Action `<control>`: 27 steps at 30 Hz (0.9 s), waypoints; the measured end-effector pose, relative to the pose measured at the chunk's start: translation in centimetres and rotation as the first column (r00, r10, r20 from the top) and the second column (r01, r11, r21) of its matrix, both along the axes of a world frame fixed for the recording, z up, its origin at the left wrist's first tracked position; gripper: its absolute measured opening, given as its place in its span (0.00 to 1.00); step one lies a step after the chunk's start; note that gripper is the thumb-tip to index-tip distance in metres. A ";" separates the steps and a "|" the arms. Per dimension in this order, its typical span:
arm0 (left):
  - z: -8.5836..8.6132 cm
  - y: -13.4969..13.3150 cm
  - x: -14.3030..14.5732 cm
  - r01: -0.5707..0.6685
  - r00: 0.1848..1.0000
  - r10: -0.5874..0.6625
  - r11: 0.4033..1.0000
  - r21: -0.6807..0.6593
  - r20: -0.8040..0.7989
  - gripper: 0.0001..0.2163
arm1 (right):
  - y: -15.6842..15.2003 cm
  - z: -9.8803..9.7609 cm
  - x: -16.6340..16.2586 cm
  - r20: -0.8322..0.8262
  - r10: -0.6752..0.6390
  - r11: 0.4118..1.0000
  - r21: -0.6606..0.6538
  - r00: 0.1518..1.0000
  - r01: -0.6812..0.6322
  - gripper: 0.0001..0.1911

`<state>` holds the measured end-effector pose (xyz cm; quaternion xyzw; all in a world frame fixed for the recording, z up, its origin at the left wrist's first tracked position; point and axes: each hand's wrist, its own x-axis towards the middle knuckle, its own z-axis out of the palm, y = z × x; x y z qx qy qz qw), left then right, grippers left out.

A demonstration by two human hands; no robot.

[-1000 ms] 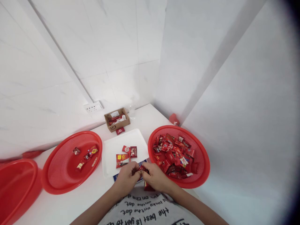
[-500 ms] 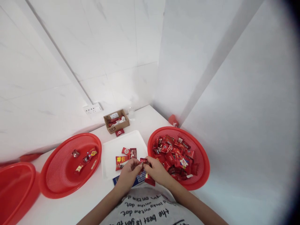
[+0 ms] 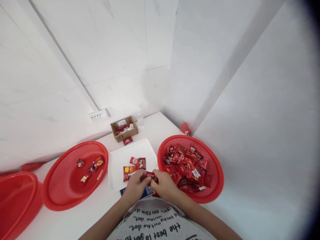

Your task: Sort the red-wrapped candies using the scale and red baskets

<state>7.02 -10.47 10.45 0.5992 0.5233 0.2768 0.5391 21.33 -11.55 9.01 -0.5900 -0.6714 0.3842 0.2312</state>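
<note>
My left hand (image 3: 135, 186) and my right hand (image 3: 163, 186) meet at the table's near edge, both pinching a small red candy wrapper (image 3: 150, 174) between their fingertips. They hover over the near edge of a white tray (image 3: 120, 160), on which three red packets (image 3: 135, 165) lie. A blue card (image 3: 148, 191) shows below the hands. To the right stands a red mesh basket (image 3: 215, 181) heaped with several red candies (image 3: 186, 165). To the left, another red mesh basket (image 3: 62, 196) holds a few candies (image 3: 91, 167).
A small cardboard box (image 3: 124, 128) with packets in it stands at the back near a wall socket (image 3: 99, 115); one red packet (image 3: 127, 141) lies before it. A red basin (image 3: 15, 203) fills the far left. A red object (image 3: 185, 128) sits in the corner. White walls close in.
Both hands stayed together on the small red wrapper and shifted slightly forward toward the tray. The baskets and the tray's packets have not moved.
</note>
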 end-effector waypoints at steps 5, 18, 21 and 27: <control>0.3 0.4 0.1 0.003 1.000 -0.003 0.999 0.043 0.004 0.07 | 0.2 0.5 -0.1 -0.053 -0.020 1.000 0.011 0.998 0.021 0.07; 2.0 0.2 1.1 -0.186 0.803 0.328 0.931 -0.314 0.498 0.10 | 1.5 1.9 0.8 -0.471 -0.134 0.982 -0.179 0.872 0.054 0.07; 2.2 -0.1 1.4 -0.183 0.800 0.343 0.921 -0.345 0.492 0.12 | 1.1 2.2 1.0 -0.409 -0.121 0.987 -0.145 0.905 0.066 0.05; 2.2 -0.1 1.1 -0.085 0.895 0.198 0.955 -0.283 0.400 0.14 | 0.7 2.4 1.1 -0.388 -0.087 0.995 -0.078 0.917 0.062 0.04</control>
